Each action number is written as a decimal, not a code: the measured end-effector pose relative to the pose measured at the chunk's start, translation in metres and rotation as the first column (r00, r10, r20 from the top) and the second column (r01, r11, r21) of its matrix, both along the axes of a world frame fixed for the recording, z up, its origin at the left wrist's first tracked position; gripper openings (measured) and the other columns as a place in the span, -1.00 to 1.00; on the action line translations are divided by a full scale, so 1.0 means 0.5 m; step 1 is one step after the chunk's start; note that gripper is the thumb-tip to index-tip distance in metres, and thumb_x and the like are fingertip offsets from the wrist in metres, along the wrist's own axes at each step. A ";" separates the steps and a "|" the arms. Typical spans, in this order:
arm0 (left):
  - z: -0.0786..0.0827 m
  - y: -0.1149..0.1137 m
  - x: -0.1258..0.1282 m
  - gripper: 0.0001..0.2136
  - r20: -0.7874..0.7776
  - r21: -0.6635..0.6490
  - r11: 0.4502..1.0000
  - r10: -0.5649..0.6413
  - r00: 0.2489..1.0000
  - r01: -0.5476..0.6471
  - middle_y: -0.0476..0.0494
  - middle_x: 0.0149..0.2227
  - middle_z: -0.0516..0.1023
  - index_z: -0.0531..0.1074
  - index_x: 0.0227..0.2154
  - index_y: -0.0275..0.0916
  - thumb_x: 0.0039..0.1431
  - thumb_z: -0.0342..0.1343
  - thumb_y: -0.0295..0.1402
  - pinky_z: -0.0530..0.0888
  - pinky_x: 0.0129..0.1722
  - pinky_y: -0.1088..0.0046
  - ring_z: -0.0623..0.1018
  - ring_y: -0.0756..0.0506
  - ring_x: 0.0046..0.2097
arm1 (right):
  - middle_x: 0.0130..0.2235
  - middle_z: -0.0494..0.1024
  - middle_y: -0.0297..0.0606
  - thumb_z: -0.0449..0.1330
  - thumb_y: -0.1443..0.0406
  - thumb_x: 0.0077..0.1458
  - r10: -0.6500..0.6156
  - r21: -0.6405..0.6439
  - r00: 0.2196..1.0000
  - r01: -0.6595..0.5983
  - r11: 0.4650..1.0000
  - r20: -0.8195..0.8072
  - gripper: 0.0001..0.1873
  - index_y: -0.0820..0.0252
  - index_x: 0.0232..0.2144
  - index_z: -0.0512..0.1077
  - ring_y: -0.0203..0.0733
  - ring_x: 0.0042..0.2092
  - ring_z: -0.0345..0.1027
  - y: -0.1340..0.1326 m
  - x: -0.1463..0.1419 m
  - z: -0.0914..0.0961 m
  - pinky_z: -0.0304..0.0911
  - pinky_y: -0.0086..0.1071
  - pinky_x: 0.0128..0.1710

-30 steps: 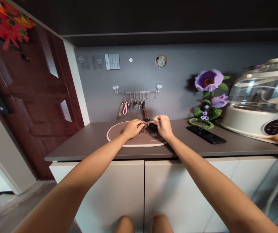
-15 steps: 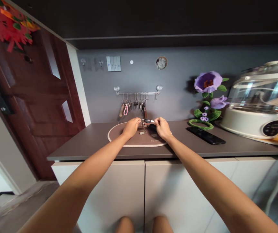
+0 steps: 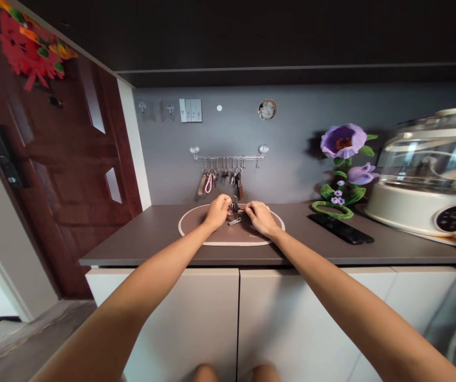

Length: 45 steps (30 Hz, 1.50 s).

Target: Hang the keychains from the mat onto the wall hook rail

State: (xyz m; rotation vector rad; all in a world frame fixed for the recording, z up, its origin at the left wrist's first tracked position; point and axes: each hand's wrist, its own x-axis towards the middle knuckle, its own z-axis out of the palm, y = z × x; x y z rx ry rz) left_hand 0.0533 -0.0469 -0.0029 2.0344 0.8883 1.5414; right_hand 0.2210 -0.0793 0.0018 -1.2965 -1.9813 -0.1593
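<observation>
Over a brown oval mat (image 3: 196, 229) with a pale rim, my left hand (image 3: 218, 211) pinches the ring of a bunch of keys (image 3: 235, 208). A dark oval fob and a small metal tag (image 3: 234, 222) dangle from that bunch. My right hand (image 3: 260, 216) is closed at the bunch's right side, fingertips on a thin part of it that I cannot make out clearly. On the wall behind, a clear rail (image 3: 228, 157) with hooks carries several more keys, among them a pink strap (image 3: 209, 183) and a brown tag (image 3: 240, 190).
A black phone (image 3: 341, 229) lies on the grey counter (image 3: 132, 239) at right. Beside it stand a purple crocheted flower (image 3: 343, 142) and a white appliance (image 3: 403, 207) with a clear cover. A dark cabinet (image 3: 275, 37) overhangs the counter; a red door (image 3: 72, 201) is at left.
The dark fob was stretched sideways between my hands and now hangs down by my left fingers. My right hand has moved left, closer to the left one. The view has shifted slightly.
</observation>
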 end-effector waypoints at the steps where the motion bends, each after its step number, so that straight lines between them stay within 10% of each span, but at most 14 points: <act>1: 0.000 -0.002 0.001 -0.84 0.001 -0.010 1.000 -0.012 1.000 0.012 0.02 -0.55 0.35 0.22 -0.44 -0.26 0.15 -0.15 -0.30 0.40 -0.48 0.52 0.42 0.05 -0.52 | -0.30 0.44 -0.21 -0.11 0.22 0.13 0.010 0.018 1.000 -0.009 1.000 -0.011 -0.75 0.19 -0.39 0.31 -0.19 -0.22 0.22 0.000 -0.002 -0.001 0.04 -0.29 -0.17; 22: -0.008 -0.011 0.010 -0.83 -0.138 0.006 0.998 -0.063 0.988 0.065 0.01 -0.54 0.37 0.26 -0.40 -0.27 0.15 -0.15 -0.29 0.39 -0.46 0.51 0.41 0.04 -0.49 | -0.42 0.40 -0.30 0.01 0.16 0.03 0.242 0.006 0.915 -0.253 0.967 -0.324 -0.76 0.21 -0.49 0.33 -0.27 -0.33 0.23 -0.001 -0.012 0.002 0.15 -0.37 -0.25; 31: -0.005 0.000 0.001 -0.78 -0.212 0.123 0.990 0.091 0.973 -0.066 -0.04 -0.50 0.43 0.31 -0.37 -0.26 0.17 -0.20 -0.30 0.33 -0.40 0.48 0.41 0.01 -0.47 | -0.48 0.35 -0.36 0.11 0.10 -0.07 0.293 -0.039 0.660 -0.440 0.897 -0.692 -0.73 0.21 -0.48 0.33 -0.33 -0.40 0.21 0.024 -0.008 0.012 0.20 -0.42 -0.31; 38: -0.013 0.018 -0.009 -0.76 -0.320 0.188 0.968 0.223 0.921 -0.169 -0.07 -0.49 0.45 0.31 -0.43 -0.24 0.18 -0.24 -0.32 0.29 -0.34 0.44 0.42 -0.04 -0.40 | -0.49 0.30 -0.40 0.17 0.18 -0.11 0.182 -0.013 0.395 -0.443 0.896 -0.901 -0.79 0.17 -0.47 0.26 -0.38 -0.45 0.23 0.044 -0.012 0.085 0.28 -0.45 -0.42; 45: -0.017 0.031 -0.012 -0.74 -0.333 0.197 0.964 0.235 0.913 -0.177 -0.08 -0.51 0.44 0.32 -0.49 -0.24 0.18 -0.23 -0.33 0.29 -0.32 0.43 0.43 -0.05 -0.39 | -0.51 0.34 -0.41 0.01 0.29 0.06 0.109 -0.035 0.304 -0.434 0.900 -0.946 -0.92 0.16 -0.44 0.17 -0.37 -0.48 0.35 0.096 -0.024 0.160 0.35 -0.39 -0.43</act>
